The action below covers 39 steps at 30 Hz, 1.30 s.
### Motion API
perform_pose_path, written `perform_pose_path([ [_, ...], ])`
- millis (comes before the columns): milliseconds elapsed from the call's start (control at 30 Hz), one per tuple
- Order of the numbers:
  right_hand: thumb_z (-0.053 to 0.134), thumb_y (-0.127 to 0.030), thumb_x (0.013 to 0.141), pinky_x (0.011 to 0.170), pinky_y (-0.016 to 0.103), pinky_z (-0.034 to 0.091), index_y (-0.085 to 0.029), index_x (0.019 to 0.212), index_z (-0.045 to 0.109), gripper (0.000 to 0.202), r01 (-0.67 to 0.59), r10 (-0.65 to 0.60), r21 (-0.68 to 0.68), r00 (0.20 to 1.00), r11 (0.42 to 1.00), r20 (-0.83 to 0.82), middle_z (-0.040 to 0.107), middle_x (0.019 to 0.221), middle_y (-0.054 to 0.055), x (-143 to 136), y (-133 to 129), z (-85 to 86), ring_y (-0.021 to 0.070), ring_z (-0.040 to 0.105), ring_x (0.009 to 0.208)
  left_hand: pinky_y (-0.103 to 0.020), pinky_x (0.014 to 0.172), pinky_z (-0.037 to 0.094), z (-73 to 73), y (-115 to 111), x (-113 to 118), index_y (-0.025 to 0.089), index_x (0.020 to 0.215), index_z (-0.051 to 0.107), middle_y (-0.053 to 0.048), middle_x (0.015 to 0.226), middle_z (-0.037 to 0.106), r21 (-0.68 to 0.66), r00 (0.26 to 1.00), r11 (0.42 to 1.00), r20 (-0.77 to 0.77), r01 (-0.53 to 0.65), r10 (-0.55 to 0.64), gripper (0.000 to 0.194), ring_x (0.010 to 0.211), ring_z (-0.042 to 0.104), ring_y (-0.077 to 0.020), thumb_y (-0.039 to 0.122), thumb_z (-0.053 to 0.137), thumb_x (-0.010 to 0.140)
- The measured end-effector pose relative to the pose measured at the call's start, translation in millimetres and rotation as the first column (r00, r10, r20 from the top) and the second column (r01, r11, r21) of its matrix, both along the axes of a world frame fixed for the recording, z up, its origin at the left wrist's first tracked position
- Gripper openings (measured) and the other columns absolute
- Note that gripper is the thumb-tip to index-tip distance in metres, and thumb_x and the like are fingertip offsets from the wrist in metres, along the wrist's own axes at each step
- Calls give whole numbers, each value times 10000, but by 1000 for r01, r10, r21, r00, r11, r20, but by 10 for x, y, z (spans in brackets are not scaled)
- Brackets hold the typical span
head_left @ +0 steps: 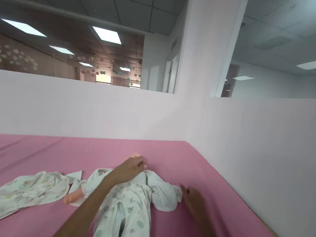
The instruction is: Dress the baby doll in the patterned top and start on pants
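Observation:
A baby doll [136,155] lies on the pink cloth, its head mostly hidden behind my left hand [131,168]. White clothing with a small print [133,207] covers its body, and one doll hand [73,196] sticks out at the left. My left hand has bent fingers at the doll's neck; what they hold, if anything, is hidden. On the right, the fingers of my right hand [191,199] are closed at the cuff of the white sleeve [166,195], which lies stretched out sideways.
Another printed white garment [27,191] lies spread on the pink-covered surface [65,150] at the left. White walls [90,107] with windows above them border the surface behind and at the right.

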State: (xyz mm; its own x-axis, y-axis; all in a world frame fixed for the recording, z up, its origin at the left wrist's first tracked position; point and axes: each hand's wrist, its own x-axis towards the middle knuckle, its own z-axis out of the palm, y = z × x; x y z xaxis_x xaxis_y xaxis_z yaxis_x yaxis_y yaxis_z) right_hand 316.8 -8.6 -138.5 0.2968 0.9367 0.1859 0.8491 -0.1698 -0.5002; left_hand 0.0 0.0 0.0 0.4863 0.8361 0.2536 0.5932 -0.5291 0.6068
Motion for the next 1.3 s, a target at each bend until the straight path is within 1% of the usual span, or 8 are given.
perform_pose_path([
  [133,459,-410,881,556,243,311,-188,657,531,324,-70,70,-1,997,998,-39,640,715,30,-230,28,-14,145,561,635,-321,741,433,-266,188,456,197,877,554,-54,912,648,9,952,991,-281,133,-125,236,825,587,-206,308,347,902],
  [267,444,-320,886,571,226,341,-182,704,562,257,-105,104,-14,994,994,-36,656,750,17,-199,43,-5,133,585,681,-324,789,449,-510,315,485,194,991,573,-66,1001,666,-46,937,990,-320,131,-139,246,884,611,-212,261,360,888],
  [500,314,-249,902,734,368,417,-68,971,628,369,279,-278,0,956,960,93,647,925,213,355,102,255,308,606,933,-354,937,440,-645,331,369,166,1211,538,-107,1254,610,-4,900,998,-430,70,-65,401,1107,573,-251,206,438,824],
  [667,307,-239,902,770,411,413,-27,1000,636,403,426,-421,-10,898,905,130,641,909,228,559,87,222,351,594,969,-364,927,447,-653,330,368,172,1208,546,-101,1233,621,6,879,998,-474,62,-52,407,1084,586,-259,208,450,814],
  [900,377,-373,933,856,385,367,-98,1039,634,391,303,-317,108,936,947,155,618,1093,183,-20,92,101,299,544,1049,-458,923,433,-738,360,643,137,1163,587,-186,1181,621,81,822,990,-567,114,-48,386,1089,576,-347,211,507,794],
  [1033,394,-555,919,899,403,343,-139,1033,639,496,74,-102,175,983,982,153,623,1077,163,-596,87,2,306,527,1072,-479,946,415,-835,414,945,122,1119,605,-214,1156,621,111,789,980,-611,168,-66,361,1131,558,-372,209,561,772],
  [1167,407,-387,948,871,407,339,-165,977,648,329,-22,-25,170,962,985,271,624,1039,140,-883,45,-68,299,528,1043,-433,896,450,-904,460,1103,188,1133,590,-150,1157,639,89,773,975,-626,201,-102,347,1074,601,-317,226,564,790],
  [1300,379,-257,946,861,384,337,-173,987,635,273,-32,-14,170,965,985,263,625,1032,118,-753,31,-44,274,529,1041,-491,929,414,-921,472,1113,236,1201,571,-137,1203,611,92,780,977,-618,194,-97,414,1115,564,-344,309,605,796],
])
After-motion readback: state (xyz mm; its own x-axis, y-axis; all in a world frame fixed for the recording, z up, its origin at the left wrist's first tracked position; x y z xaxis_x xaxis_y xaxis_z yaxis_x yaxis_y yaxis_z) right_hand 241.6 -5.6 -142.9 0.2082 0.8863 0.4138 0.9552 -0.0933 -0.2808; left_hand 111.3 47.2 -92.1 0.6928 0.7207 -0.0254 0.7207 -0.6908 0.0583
